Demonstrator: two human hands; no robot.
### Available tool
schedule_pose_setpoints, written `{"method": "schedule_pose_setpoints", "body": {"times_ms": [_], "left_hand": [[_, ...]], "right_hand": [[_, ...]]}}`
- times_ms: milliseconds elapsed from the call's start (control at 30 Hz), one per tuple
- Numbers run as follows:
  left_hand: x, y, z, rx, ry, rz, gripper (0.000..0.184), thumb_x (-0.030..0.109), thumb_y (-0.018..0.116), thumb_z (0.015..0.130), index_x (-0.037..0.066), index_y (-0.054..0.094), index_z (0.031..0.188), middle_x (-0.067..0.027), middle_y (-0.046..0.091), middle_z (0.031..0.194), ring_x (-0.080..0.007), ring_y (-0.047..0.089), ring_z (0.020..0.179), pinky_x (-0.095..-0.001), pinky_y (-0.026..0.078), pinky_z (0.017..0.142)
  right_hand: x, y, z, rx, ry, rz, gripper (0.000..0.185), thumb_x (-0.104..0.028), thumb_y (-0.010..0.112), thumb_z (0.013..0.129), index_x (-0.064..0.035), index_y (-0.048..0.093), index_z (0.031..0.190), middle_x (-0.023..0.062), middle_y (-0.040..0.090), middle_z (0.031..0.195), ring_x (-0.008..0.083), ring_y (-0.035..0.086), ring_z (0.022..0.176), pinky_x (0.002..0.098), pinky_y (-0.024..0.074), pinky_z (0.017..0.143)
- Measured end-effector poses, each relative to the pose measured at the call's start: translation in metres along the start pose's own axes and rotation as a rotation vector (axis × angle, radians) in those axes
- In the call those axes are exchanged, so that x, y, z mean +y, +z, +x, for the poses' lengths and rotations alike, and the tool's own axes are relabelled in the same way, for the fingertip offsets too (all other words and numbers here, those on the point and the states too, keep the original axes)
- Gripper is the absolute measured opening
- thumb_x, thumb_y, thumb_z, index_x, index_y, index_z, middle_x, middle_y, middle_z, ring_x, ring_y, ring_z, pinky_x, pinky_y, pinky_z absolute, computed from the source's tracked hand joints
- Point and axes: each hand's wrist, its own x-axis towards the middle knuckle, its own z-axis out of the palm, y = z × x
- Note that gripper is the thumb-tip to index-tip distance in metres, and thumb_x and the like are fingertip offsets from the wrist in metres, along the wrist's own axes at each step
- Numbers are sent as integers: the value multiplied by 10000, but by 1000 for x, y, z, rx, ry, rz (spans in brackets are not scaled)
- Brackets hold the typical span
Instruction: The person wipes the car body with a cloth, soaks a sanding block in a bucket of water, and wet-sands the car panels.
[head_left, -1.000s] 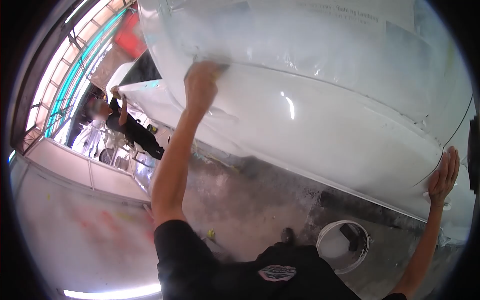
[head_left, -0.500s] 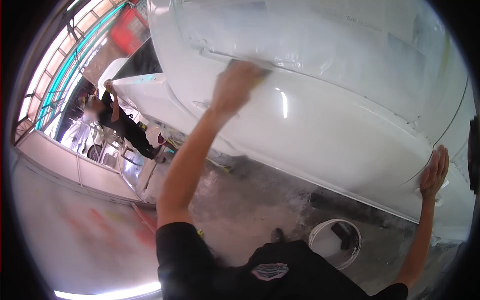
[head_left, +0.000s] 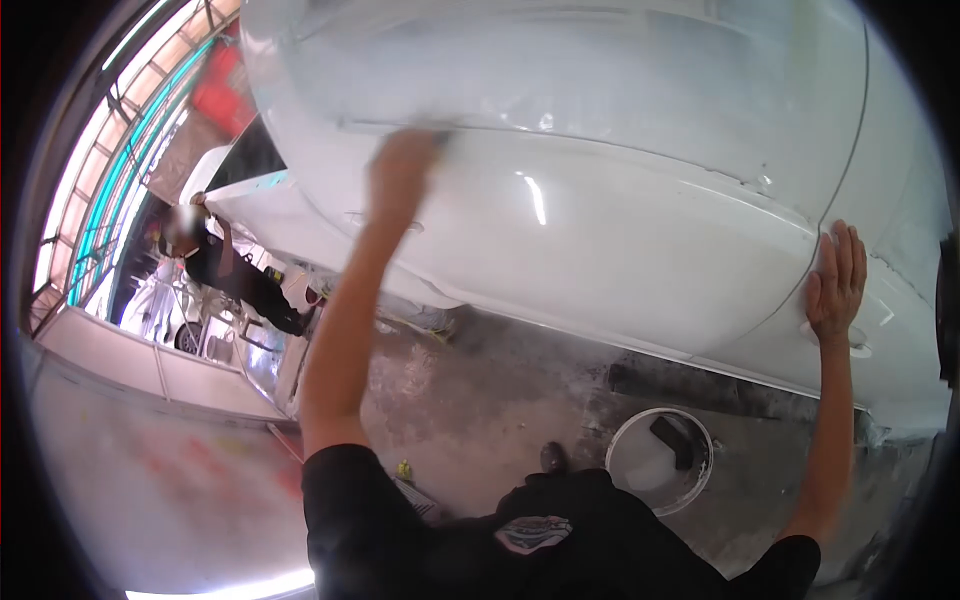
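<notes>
A white car door (head_left: pixel 620 240) fills the upper middle of the view, with cloudy plastic film (head_left: pixel 620 80) over the window area above it. My left hand (head_left: pixel 400 180), smeared by motion, is at the door's upper edge, just below the film. Its fingers are closed around a dark, flat sanding pad (head_left: pixel 441 146), which shows only as a blurred edge. On the right, my right hand (head_left: pixel 838 280) lies flat on the white bodywork beside the door seam, its fingers stretched and nothing in it.
Below the car, a white bucket (head_left: pixel 640 470) holds cloudy liquid and a dark block (head_left: pixel 675 440). A co-worker (head_left: pixel 235 265) in dark clothes stands at another white panel (head_left: pixel 270 205) on the left. Behind me is a pale panel with red smudges (head_left: pixel 190 465).
My left hand has swept left along the door's upper edge with the pad. My right hand stays flat near the seam. The whole view has shifted slightly. The co-worker's raised arm is lower.
</notes>
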Motion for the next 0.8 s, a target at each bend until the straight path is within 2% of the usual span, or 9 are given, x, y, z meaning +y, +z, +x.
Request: {"method": "schedule_pose_setpoints", "body": {"times_ms": [133, 233, 333, 400, 433, 467, 567, 667, 800], "left_hand": [[29, 4, -11, 123, -111, 82, 377, -25, 605, 892, 7, 662, 1263, -164, 672, 1228, -333, 664, 1115, -411, 551, 956], [186, 69, -18, 228, 22, -235, 585, -71, 474, 903, -67, 448, 1488, -209, 424, 1584, -379, 353, 1502, -517, 230, 1252], [277, 75, 0, 148, 92, -319, 568, 44, 502, 930, -30, 449, 1491, -207, 395, 1596, -382, 309, 1524, -561, 207, 1253], [223, 60, 3, -321, 3, -92, 514, 66, 473, 970, -22, 449, 1476, -194, 411, 1584, -386, 341, 1502, -540, 239, 1241], [164, 95, -28, 187, -85, -179, 435, 72, 445, 994, -19, 486, 1418, -193, 453, 1538, -370, 381, 1474, -519, 276, 1224], [127, 46, -17, -275, -563, -107, 556, 158, 366, 1090, 37, 238, 1617, -181, 268, 1665, -299, 242, 1553, -397, 238, 1266], [12, 32, -67, 103, -457, 111, 570, 130, 472, 1062, 20, 307, 1596, -201, 318, 1640, -350, 284, 1532, -402, 293, 1237], [106, 66, -43, 297, -428, -126, 601, 55, 487, 997, 31, 346, 1580, -182, 322, 1645, -352, 232, 1554, -453, 225, 1264], [188, 81, -24, 84, -146, -115, 642, -3, 490, 914, 38, 401, 1549, -149, 350, 1638, -333, 244, 1552, -500, 137, 1278]], "right_hand": [[-5, 0, 6, 4, 20, -1, 467, -255, 399, 1052, -86, 521, 1471, 150, 453, 1572, 361, 409, 1461, 504, 309, 1225], [-9, 2, 9, 7, 12, 12, 468, -237, 414, 1042, -71, 526, 1464, 157, 458, 1567, 365, 412, 1458, 506, 316, 1219], [-4, -1, 12, -1, -7, 11, 469, -220, 428, 1027, -51, 538, 1451, 164, 464, 1561, 376, 411, 1456, 507, 319, 1215], [-6, -3, 10, -13, -2, 37, 470, -211, 434, 1018, -39, 546, 1442, 167, 470, 1555, 383, 410, 1455, 508, 320, 1215], [-7, -3, 10, -16, 1, 26, 472, -205, 430, 1015, -31, 549, 1437, 171, 476, 1550, 386, 410, 1454, 510, 319, 1216], [-6, -1, 10, -5, 3, 17, 473, -205, 430, 1016, -29, 547, 1439, 172, 476, 1549, 386, 409, 1455, 511, 318, 1216], [-9, 2, 10, 12, -4, 18, 475, -202, 428, 1018, -24, 543, 1443, 176, 477, 1548, 385, 408, 1456, 512, 314, 1219], [-8, -2, 14, 14, -5, 23, 476, -194, 422, 1020, -19, 539, 1446, 184, 476, 1547, 388, 405, 1457, 514, 311, 1221], [-10, -1, 9, -2, -34, 30, 480, -187, 418, 1020, -14, 526, 1455, 195, 472, 1547, 399, 402, 1457, 520, 307, 1221]]}}
